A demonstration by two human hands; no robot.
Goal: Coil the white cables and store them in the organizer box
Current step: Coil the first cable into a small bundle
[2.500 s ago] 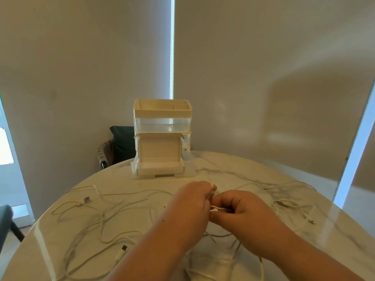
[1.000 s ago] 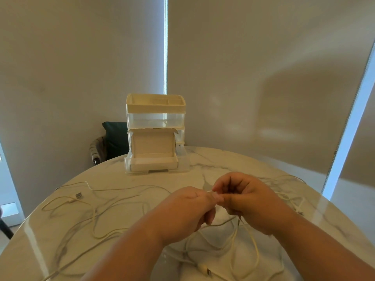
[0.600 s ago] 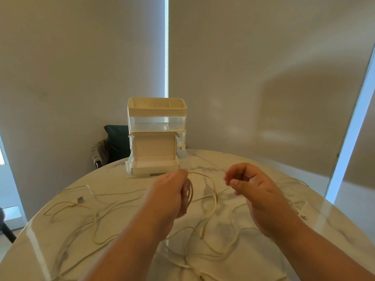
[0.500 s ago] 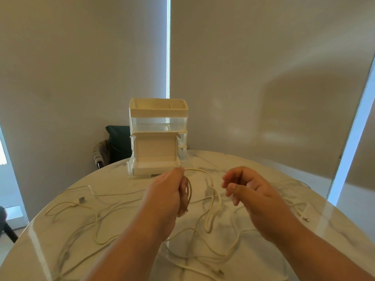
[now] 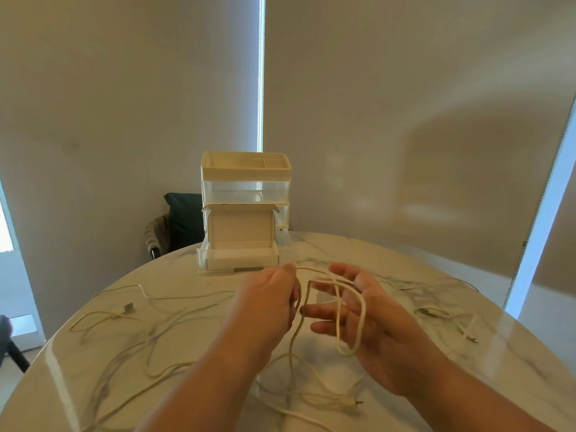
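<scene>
Got the left hand (image 5: pixel 265 307) pinching the white cable (image 5: pixel 345 353) between curled fingertips, right hand (image 5: pixel 375 318) spread wide open with a loop of it draped over the palm, other cables (image 5: pixel 187 297) sprawled across the marble table (image 5: pixel 467 353), organizer box (image 5: pixel 246 179) at the far edge, well apart from both hands

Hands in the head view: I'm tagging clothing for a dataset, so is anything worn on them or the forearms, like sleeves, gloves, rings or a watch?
Nothing worn shows. The left hand and right hand are bare, without gloves, and no ring shows on the visible fingers. The left forearm and right forearm are bare to the frame edge: no sleeve, watch or bracelet in view.
</scene>
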